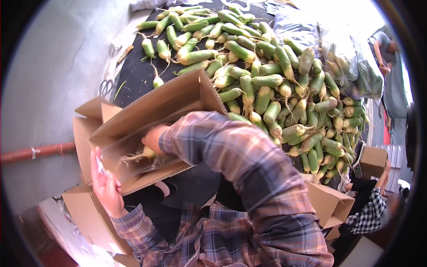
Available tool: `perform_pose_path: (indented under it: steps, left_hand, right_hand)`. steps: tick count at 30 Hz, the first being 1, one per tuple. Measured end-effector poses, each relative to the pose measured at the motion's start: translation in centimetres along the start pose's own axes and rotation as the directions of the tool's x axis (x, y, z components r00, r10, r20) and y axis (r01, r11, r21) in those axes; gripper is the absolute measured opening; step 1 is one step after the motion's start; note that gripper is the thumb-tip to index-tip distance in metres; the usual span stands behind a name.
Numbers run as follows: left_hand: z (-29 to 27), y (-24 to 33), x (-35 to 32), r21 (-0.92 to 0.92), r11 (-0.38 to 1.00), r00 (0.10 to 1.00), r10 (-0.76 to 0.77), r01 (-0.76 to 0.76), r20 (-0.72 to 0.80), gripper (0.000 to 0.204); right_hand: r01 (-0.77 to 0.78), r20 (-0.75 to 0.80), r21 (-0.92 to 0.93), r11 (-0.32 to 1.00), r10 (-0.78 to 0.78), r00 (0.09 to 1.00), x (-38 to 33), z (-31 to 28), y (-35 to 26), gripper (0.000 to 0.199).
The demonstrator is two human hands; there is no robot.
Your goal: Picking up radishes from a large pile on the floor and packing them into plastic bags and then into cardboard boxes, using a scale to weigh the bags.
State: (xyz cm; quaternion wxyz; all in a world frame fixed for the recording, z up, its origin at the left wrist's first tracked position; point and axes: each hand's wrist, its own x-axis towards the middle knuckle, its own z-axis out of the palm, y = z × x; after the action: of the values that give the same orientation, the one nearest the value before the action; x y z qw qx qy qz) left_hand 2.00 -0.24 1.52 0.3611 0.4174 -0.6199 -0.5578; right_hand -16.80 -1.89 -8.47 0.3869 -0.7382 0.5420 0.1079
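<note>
An open cardboard box (153, 111) stands tilted in front of me, lined with a clear plastic bag (126, 149). My right hand (155, 139) reaches down into it, closed on a radish (144, 154) whose pale, rooty end points left. The sleeve and wrist hide most of that radish and part of the box's inside. At the box's left end my left hand (108, 189) pinches the edge of the plastic bag, with the index finger pointing up along the box wall.
Many green radishes (267, 80) lie heaped on a black sheet (133, 73) beyond the box. Scissors (106, 87) are at the sheet's left edge. More cardboard boxes (327, 202) stand right and left. Bagged radishes (356, 66) sit at far right, near other people (369, 209). A red pipe (40, 152) runs along the wall.
</note>
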Motion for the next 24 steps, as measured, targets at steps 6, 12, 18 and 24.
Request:
perform_pose_path:
  steps: [6,12,18,24]
  left_hand:
    - [0.6,-0.5,-0.2,0.004,1.000,0.999,0.029,-0.029,0.014,0.062]
    - [0.1,-1.1,0.2,0.013,0.999,0.998,0.051,-0.050,-0.048,0.054]
    - [-0.5,-1.6,0.3,0.064,0.994,0.989,0.093,-0.086,-0.117,0.049]
    - [0.0,-1.9,0.2,0.058,0.995,0.971,0.092,-0.081,-0.222,0.044]
  right_hand:
    - [-0.270,-0.239,-0.079,0.960,0.244,0.940,-0.3,0.2,2.4,0.042]
    - [0.221,-0.430,-0.040,0.974,-0.217,0.877,-8.8,-5.3,-1.6,0.022]
    - [0.569,-0.927,0.148,0.809,-0.087,0.365,-21.4,-4.5,5.3,0.024]
    - [0.071,-0.658,0.735,0.674,0.686,0.310,-22.7,6.7,22.2,0.023]
